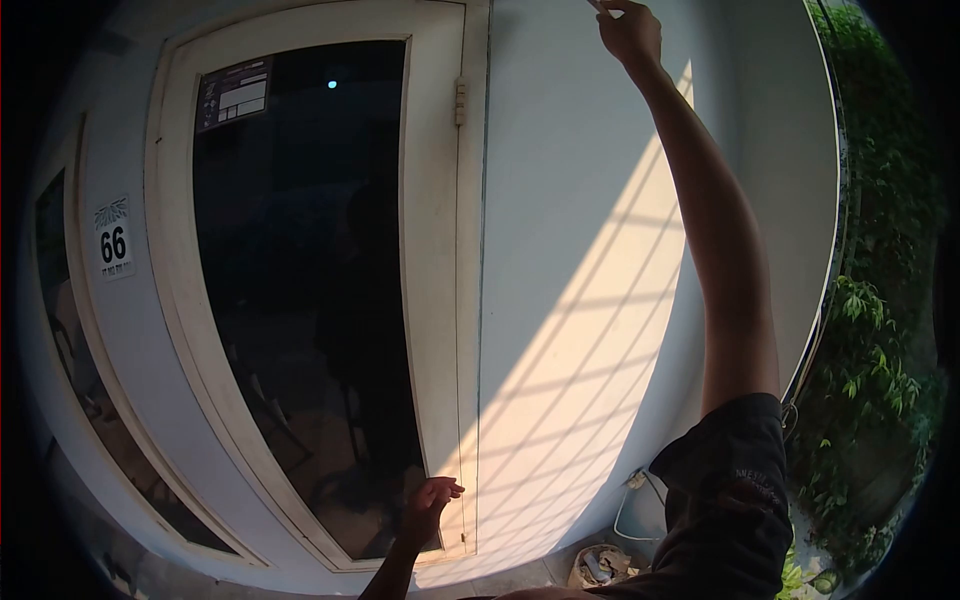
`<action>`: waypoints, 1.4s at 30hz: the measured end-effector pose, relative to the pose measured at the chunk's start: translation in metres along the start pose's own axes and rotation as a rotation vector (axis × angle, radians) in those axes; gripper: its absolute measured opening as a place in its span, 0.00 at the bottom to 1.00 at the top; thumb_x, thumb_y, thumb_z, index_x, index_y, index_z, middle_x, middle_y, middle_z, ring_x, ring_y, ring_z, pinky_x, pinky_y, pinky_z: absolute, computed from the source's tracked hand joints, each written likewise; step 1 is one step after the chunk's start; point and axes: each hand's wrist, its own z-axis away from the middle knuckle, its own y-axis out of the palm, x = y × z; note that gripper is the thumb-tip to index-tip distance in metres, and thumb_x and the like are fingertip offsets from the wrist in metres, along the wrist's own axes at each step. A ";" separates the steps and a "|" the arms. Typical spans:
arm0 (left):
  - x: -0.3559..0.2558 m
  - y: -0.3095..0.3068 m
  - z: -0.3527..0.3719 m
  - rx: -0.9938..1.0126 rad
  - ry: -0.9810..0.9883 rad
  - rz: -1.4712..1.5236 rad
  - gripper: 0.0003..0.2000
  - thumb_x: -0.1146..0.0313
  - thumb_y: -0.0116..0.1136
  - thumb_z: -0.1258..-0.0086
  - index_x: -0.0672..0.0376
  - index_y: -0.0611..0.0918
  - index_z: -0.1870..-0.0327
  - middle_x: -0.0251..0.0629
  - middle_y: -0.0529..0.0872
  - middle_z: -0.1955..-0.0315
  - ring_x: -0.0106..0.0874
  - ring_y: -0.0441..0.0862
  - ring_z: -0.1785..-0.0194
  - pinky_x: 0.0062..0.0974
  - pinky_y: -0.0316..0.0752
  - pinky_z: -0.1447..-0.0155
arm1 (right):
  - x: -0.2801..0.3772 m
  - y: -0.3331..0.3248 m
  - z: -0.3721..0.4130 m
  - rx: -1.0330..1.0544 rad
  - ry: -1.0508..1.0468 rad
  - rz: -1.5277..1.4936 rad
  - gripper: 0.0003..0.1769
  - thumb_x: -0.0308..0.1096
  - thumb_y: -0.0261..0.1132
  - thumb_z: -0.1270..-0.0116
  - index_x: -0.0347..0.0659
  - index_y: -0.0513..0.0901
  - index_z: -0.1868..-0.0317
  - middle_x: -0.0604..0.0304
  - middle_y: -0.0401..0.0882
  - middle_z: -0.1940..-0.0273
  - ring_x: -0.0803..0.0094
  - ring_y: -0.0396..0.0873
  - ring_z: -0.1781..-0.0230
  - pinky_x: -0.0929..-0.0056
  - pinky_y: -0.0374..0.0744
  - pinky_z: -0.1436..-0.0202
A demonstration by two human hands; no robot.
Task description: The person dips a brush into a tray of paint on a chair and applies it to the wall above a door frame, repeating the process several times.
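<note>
My right hand is raised high against the pale wall, closed around a thin, light-coloured stick-like thing. The top edge of the view cuts that thing off, so its kind does not show. Low down, my left hand overlaps the lower right part of the door frame. Its fingers are loosely curled in, and no object shows in them. Dark glass fills the door, with a printed sticker at its upper left.
A hinge sits on the door's right side. A number 66 plate is on the wall at left. Near the floor at right are a basket of scraps and a pale cable or hose. Green plants line the right edge.
</note>
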 end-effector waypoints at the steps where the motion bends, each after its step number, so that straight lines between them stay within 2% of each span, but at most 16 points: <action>1: -0.001 0.000 0.000 -0.004 -0.001 -0.001 0.15 0.63 0.51 0.19 0.66 0.77 0.43 0.41 0.87 0.54 0.29 0.83 0.50 0.30 0.75 0.42 | -0.005 0.012 -0.003 0.056 -0.010 0.030 0.11 0.31 0.69 0.37 0.45 0.90 0.54 0.42 0.87 0.59 0.47 0.86 0.56 0.55 0.83 0.53; 2: -0.002 0.001 0.001 -0.003 -0.006 0.017 0.15 0.63 0.51 0.19 0.66 0.77 0.43 0.41 0.87 0.54 0.29 0.83 0.50 0.30 0.75 0.42 | -0.015 0.027 -0.011 0.037 -0.126 0.051 0.11 0.31 0.69 0.37 0.46 0.90 0.54 0.42 0.87 0.56 0.46 0.85 0.53 0.54 0.83 0.51; 5: -0.001 -0.001 0.000 -0.011 -0.016 0.033 0.15 0.63 0.51 0.19 0.66 0.77 0.43 0.41 0.87 0.54 0.29 0.83 0.50 0.30 0.74 0.41 | 0.013 0.019 -0.023 0.076 -0.076 0.032 0.12 0.31 0.69 0.37 0.46 0.90 0.53 0.42 0.86 0.54 0.48 0.84 0.52 0.55 0.83 0.50; 10: 0.004 -0.007 -0.001 -0.010 -0.032 0.048 0.15 0.63 0.51 0.19 0.65 0.77 0.43 0.41 0.87 0.53 0.29 0.82 0.49 0.31 0.73 0.40 | 0.008 -0.008 -0.035 -0.012 -0.116 0.016 0.13 0.31 0.69 0.34 0.43 0.88 0.49 0.43 0.87 0.57 0.49 0.86 0.57 0.56 0.82 0.53; 12: 0.002 -0.007 -0.002 0.003 -0.021 0.040 0.15 0.63 0.51 0.19 0.65 0.78 0.43 0.41 0.87 0.54 0.29 0.82 0.49 0.30 0.74 0.40 | 0.004 -0.020 -0.027 -0.184 -0.091 -0.052 0.13 0.32 0.69 0.33 0.42 0.88 0.48 0.43 0.87 0.61 0.53 0.85 0.63 0.57 0.81 0.60; 13: 0.001 -0.007 -0.002 0.006 -0.022 0.039 0.15 0.63 0.51 0.19 0.65 0.78 0.43 0.41 0.87 0.54 0.29 0.82 0.49 0.30 0.74 0.40 | 0.009 -0.029 -0.020 -0.186 -0.089 -0.049 0.13 0.32 0.69 0.33 0.42 0.88 0.48 0.43 0.87 0.61 0.53 0.85 0.63 0.57 0.81 0.60; 16: 0.000 -0.005 -0.004 0.009 -0.026 0.025 0.15 0.63 0.51 0.19 0.65 0.78 0.43 0.42 0.87 0.54 0.29 0.82 0.49 0.30 0.74 0.41 | 0.025 -0.044 0.006 -0.149 0.058 -0.188 0.13 0.32 0.68 0.31 0.39 0.88 0.48 0.46 0.86 0.67 0.65 0.80 0.74 0.61 0.77 0.68; 19: 0.005 -0.004 -0.008 0.007 -0.019 0.009 0.15 0.63 0.51 0.19 0.65 0.78 0.43 0.42 0.87 0.54 0.29 0.82 0.49 0.30 0.75 0.41 | 0.040 -0.033 0.018 -0.028 -0.012 -0.160 0.13 0.31 0.67 0.30 0.37 0.87 0.48 0.53 0.87 0.69 0.69 0.79 0.74 0.65 0.76 0.70; 22: 0.002 -0.001 -0.012 0.017 -0.005 0.010 0.15 0.63 0.51 0.19 0.65 0.78 0.43 0.42 0.87 0.54 0.29 0.82 0.50 0.29 0.75 0.41 | 0.049 -0.014 0.008 0.120 0.046 -0.421 0.14 0.32 0.65 0.29 0.36 0.86 0.46 0.53 0.86 0.68 0.70 0.79 0.70 0.66 0.76 0.67; 27: -0.005 0.000 -0.011 0.005 -0.007 -0.002 0.15 0.63 0.51 0.19 0.66 0.78 0.43 0.41 0.87 0.54 0.28 0.83 0.50 0.29 0.74 0.41 | 0.043 -0.023 -0.010 -0.018 0.205 -0.543 0.16 0.31 0.63 0.28 0.37 0.83 0.42 0.55 0.85 0.64 0.72 0.78 0.64 0.68 0.75 0.60; 29: -0.002 -0.003 -0.010 0.008 -0.015 0.000 0.15 0.63 0.51 0.19 0.66 0.78 0.43 0.41 0.87 0.54 0.28 0.82 0.50 0.29 0.74 0.42 | 0.021 -0.014 -0.012 -0.059 0.196 -0.568 0.16 0.30 0.63 0.27 0.37 0.83 0.42 0.57 0.84 0.67 0.75 0.76 0.70 0.70 0.74 0.67; 30: -0.001 -0.004 -0.009 0.008 -0.025 0.003 0.15 0.63 0.52 0.20 0.66 0.78 0.43 0.41 0.87 0.54 0.28 0.82 0.50 0.29 0.74 0.42 | 0.020 -0.019 -0.005 -0.019 0.239 -0.641 0.16 0.31 0.63 0.27 0.34 0.82 0.42 0.59 0.81 0.70 0.79 0.71 0.77 0.75 0.70 0.76; 33: -0.005 -0.006 -0.006 -0.002 -0.007 0.019 0.15 0.63 0.51 0.19 0.66 0.78 0.44 0.41 0.87 0.54 0.28 0.83 0.50 0.29 0.75 0.43 | 0.032 -0.018 0.018 -0.027 0.310 -0.729 0.16 0.31 0.62 0.27 0.32 0.80 0.42 0.61 0.78 0.72 0.81 0.66 0.82 0.77 0.64 0.82; 37: -0.006 -0.007 -0.004 0.001 0.006 0.010 0.15 0.63 0.52 0.19 0.66 0.78 0.44 0.41 0.87 0.54 0.28 0.83 0.50 0.29 0.75 0.43 | 0.063 -0.004 0.016 -0.139 0.420 -0.928 0.16 0.30 0.61 0.26 0.31 0.76 0.42 0.64 0.74 0.75 0.80 0.66 0.82 0.77 0.64 0.84; 41: -0.009 -0.004 -0.003 0.007 0.006 0.014 0.14 0.66 0.51 0.20 0.66 0.78 0.44 0.41 0.87 0.54 0.28 0.83 0.50 0.28 0.75 0.43 | 0.100 0.031 0.003 -0.160 0.339 -0.898 0.14 0.28 0.62 0.27 0.30 0.78 0.45 0.65 0.74 0.77 0.80 0.66 0.84 0.76 0.62 0.84; 42: -0.010 -0.005 -0.002 0.010 0.017 0.014 0.13 0.66 0.51 0.20 0.66 0.78 0.44 0.41 0.87 0.54 0.28 0.83 0.50 0.29 0.75 0.43 | 0.101 0.042 -0.002 -0.142 0.346 -0.941 0.15 0.28 0.62 0.28 0.30 0.79 0.44 0.63 0.76 0.76 0.78 0.69 0.81 0.74 0.65 0.81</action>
